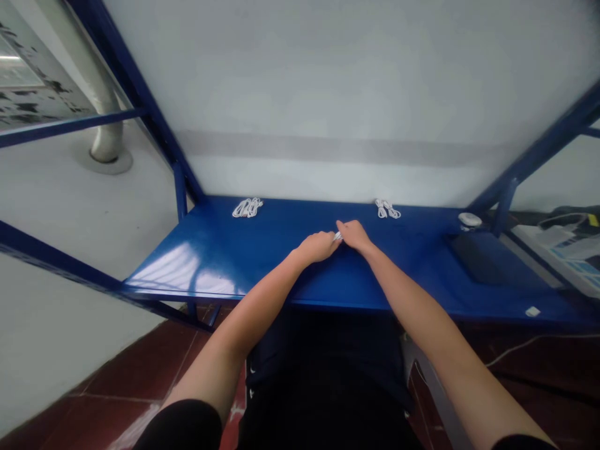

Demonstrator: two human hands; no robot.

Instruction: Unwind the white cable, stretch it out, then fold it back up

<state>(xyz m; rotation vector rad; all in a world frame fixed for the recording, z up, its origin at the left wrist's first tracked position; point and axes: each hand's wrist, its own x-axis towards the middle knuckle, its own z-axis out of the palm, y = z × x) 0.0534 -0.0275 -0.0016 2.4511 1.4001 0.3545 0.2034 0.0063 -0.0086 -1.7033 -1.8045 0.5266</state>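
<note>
My left hand (320, 246) and my right hand (355, 234) meet above the middle of the blue table (262, 250). Both are closed around a small white cable (338, 236); only a short piece of it shows between them, and the rest is hidden by the fingers. Beyond my left hand, at the table's back edge, lie coiled white cables (247, 207). Two bundled white cables (387, 209) rest at the back, a little right of my right hand.
On the right are a round white object (469, 220), a dark flat tablet-like thing (478, 257) and a small white block (532, 311) near the front edge. Blue frame posts (154, 125) rise at the sides. A white wall (337, 94) stands behind.
</note>
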